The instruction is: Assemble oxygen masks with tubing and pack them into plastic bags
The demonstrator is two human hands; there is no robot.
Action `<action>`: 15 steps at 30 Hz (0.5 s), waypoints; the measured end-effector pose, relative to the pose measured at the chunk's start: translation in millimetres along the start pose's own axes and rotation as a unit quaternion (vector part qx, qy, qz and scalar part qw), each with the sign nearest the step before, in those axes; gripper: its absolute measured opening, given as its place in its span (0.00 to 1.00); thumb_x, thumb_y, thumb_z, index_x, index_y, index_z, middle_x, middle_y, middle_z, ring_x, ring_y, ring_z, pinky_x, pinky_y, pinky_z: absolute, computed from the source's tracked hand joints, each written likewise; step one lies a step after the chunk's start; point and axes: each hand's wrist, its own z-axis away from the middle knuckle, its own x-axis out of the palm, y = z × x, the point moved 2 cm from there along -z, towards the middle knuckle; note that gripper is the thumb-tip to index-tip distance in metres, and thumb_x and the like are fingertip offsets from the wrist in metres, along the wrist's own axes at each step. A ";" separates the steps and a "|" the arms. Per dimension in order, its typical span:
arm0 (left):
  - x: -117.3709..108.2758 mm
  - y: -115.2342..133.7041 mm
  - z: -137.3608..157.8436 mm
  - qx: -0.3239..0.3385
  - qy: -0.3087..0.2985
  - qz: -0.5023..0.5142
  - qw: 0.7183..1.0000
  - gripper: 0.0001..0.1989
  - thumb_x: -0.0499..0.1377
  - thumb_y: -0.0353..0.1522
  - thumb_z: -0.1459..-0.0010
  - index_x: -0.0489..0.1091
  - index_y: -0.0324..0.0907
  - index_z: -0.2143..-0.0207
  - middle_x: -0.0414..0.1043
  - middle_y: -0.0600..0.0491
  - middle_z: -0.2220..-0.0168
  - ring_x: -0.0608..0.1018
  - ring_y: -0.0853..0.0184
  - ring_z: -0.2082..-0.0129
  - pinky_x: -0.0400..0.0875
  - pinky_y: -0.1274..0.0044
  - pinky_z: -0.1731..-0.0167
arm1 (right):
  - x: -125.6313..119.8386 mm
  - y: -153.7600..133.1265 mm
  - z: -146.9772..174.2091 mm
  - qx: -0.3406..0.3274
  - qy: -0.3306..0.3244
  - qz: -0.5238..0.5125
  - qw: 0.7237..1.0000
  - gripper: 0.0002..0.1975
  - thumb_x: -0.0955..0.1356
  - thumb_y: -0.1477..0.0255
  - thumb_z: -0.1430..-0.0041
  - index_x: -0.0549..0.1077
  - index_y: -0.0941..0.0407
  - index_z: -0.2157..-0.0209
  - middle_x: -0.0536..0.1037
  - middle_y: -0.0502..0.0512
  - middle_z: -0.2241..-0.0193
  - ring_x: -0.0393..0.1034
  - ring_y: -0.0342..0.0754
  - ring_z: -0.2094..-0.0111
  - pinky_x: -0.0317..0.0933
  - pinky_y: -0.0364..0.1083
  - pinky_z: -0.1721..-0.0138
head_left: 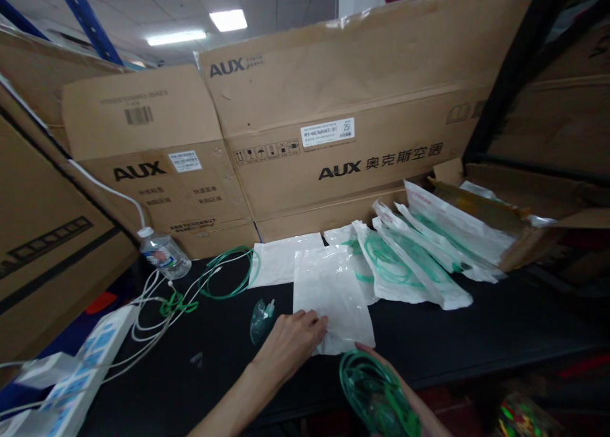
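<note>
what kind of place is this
Probably a workshop or warehouse workstation: coiled tubing and pouches are at a black table, with AUX cartons standing behind it like walls.

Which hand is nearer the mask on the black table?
Left. The left hand is just right of the mask, touching a white pouch; the right hand is farther right, holding coiled green tubing.

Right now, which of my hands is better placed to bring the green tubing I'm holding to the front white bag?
Probably your right hand: it holds the green tubing close to the near edge of the white bag. Your left hand rests on that bag and could steady it.
</note>
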 end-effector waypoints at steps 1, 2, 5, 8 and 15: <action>-0.4 3.2 -0.2 -0.005 -0.001 -0.005 1.000 0.13 0.55 0.27 0.31 0.74 0.43 0.47 0.81 0.45 0.57 0.84 0.55 0.57 0.79 0.69 0.60 | 4.5 0.6 -5.1 -0.002 -0.028 0.010 1.000 0.40 0.81 0.71 0.63 0.78 0.48 0.43 0.78 0.60 0.41 0.67 0.68 0.37 0.61 0.60 0.38; -1.1 6.0 0.7 -0.010 -0.001 -0.007 1.000 0.13 0.56 0.27 0.31 0.74 0.44 0.47 0.81 0.46 0.58 0.84 0.55 0.58 0.79 0.70 0.61 | 8.9 2.1 -10.2 -0.009 -0.052 0.020 0.998 0.40 0.80 0.73 0.61 0.77 0.48 0.42 0.77 0.60 0.40 0.66 0.67 0.36 0.59 0.60 0.37; -3.9 11.9 7.8 -0.026 0.005 0.002 1.000 0.17 0.57 0.26 0.32 0.73 0.47 0.43 0.82 0.49 0.59 0.86 0.56 0.63 0.80 0.71 0.64 | 18.1 10.0 -22.5 -0.053 -0.082 0.048 0.994 0.41 0.76 0.76 0.59 0.75 0.50 0.39 0.77 0.61 0.40 0.66 0.65 0.35 0.55 0.59 0.34; -5.2 13.9 16.1 -0.044 0.027 0.022 0.998 0.21 0.56 0.26 0.31 0.71 0.49 0.39 0.83 0.49 0.57 0.87 0.58 0.63 0.80 0.73 0.63 | 17.9 18.8 -24.7 -0.053 -0.066 0.083 0.993 0.40 0.72 0.78 0.53 0.71 0.53 0.36 0.72 0.62 0.36 0.63 0.60 0.33 0.50 0.57 0.31; 3.8 10.1 17.7 -0.092 0.121 0.060 0.987 0.17 0.52 0.29 0.28 0.74 0.46 0.42 0.81 0.48 0.51 0.87 0.61 0.60 0.81 0.77 0.62 | 8.9 30.8 -17.7 -0.056 -0.052 0.122 0.990 0.46 0.70 0.78 0.51 0.59 0.55 0.29 0.65 0.63 0.31 0.57 0.58 0.30 0.48 0.55 0.31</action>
